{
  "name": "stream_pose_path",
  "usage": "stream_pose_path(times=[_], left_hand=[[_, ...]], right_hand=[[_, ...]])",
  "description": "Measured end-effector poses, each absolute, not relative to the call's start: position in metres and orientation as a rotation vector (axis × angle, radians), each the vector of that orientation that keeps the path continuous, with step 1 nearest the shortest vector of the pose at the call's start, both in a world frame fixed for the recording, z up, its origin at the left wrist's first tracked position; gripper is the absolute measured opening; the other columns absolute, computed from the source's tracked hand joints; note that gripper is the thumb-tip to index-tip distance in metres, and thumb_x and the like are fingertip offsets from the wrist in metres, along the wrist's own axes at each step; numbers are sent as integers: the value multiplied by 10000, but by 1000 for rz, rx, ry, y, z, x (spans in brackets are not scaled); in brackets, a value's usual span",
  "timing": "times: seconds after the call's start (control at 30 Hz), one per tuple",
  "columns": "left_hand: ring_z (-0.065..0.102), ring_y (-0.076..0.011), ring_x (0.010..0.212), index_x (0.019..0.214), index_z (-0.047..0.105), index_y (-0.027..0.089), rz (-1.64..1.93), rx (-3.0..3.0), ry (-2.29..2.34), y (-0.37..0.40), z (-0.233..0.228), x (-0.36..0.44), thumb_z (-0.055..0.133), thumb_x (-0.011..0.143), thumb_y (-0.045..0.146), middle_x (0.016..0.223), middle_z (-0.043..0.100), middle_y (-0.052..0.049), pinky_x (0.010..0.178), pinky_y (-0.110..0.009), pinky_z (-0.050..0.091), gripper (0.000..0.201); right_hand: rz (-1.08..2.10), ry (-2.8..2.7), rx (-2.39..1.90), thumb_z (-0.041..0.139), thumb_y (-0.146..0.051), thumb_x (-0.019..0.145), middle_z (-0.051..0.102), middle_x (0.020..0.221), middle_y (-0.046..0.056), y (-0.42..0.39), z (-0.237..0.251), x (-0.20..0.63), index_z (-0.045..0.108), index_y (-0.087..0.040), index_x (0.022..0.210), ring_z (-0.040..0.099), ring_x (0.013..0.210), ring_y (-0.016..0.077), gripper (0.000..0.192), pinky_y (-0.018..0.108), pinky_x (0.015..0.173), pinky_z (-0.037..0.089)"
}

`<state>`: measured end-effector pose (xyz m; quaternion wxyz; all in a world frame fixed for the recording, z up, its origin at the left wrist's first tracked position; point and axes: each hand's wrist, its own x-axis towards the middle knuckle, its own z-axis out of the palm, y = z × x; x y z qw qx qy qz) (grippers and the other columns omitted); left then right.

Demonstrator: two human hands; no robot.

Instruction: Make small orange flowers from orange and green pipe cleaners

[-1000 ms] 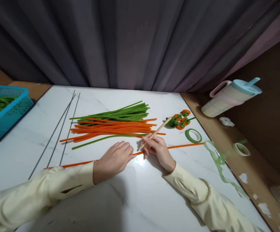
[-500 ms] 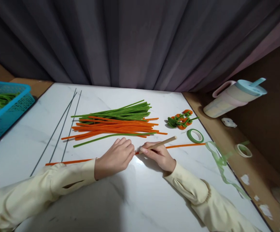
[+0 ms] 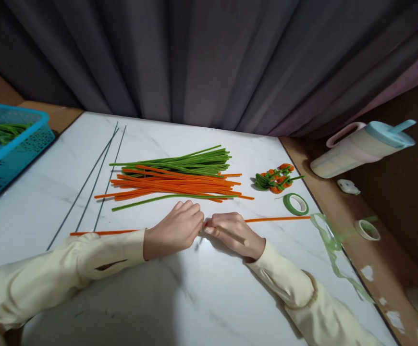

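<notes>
My left hand [image 3: 176, 225] is closed, its fingers pinching an orange pipe cleaner [image 3: 277, 219] that runs crosswise under both hands. In my right hand [image 3: 236, 235] is a thin wooden stick [image 3: 233, 235], its blunt end pointing right and toward me. The fingertips of both hands nearly meet at the middle of the pipe cleaner. Whether it is wound around the stick is hidden by my fingers. Just beyond the hands lie a pile of orange pipe cleaners [image 3: 173, 182], a bundle of green pipe cleaners [image 3: 194, 161] and one loose green pipe cleaner [image 3: 140, 203].
Three thin dark wires [image 3: 92, 185] lie at the left, near a blue basket [image 3: 32, 149] of green pieces. To the right are small orange-and-green pipe cleaner pieces [image 3: 277, 180], a green tape roll [image 3: 296, 204], a loose green strip [image 3: 333, 254] and a tumbler [image 3: 353, 149].
The stick has swung in my right hand, its free end going from up and right to down and toward me. My left hand keeps its pinch. The whole view has shifted slightly.
</notes>
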<state>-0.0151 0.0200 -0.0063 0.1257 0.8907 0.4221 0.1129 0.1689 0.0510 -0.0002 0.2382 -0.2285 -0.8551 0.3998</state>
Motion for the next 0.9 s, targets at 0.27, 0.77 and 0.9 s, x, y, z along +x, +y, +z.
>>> stream_pose_path(times=[0.27, 0.77, 0.9], left_hand=[[406, -183, 758, 737, 487, 153, 351, 2434, 1201, 23, -5, -18, 332, 953, 212, 788, 475, -35, 726, -338, 341, 272], [366, -181, 745, 719, 470, 138, 230, 2461, 1204, 23, -6, -17, 304, 966, 207, 824, 464, -48, 696, -341, 314, 305], [360, -196, 768, 733, 486, 136, 157, 2502, 1238, 22, -3, -15, 290, 963, 188, 845, 471, -61, 704, -351, 303, 307]], right_hand=[[1404, -1810, -861, 471, -474, 893, 441, 542, -26, 55, -9, 172, 567, -160, 673, 400, 495, 96, 395, 242, 509, 344], [1442, -1867, -820, 514, -419, 876, 530, 592, 10, 50, -11, 173, 586, -154, 623, 455, 537, 115, 374, 256, 521, 350], [1446, -1887, -742, 517, -377, 880, 499, 566, 2, 50, -10, 175, 576, -141, 621, 435, 527, 105, 356, 241, 506, 348]])
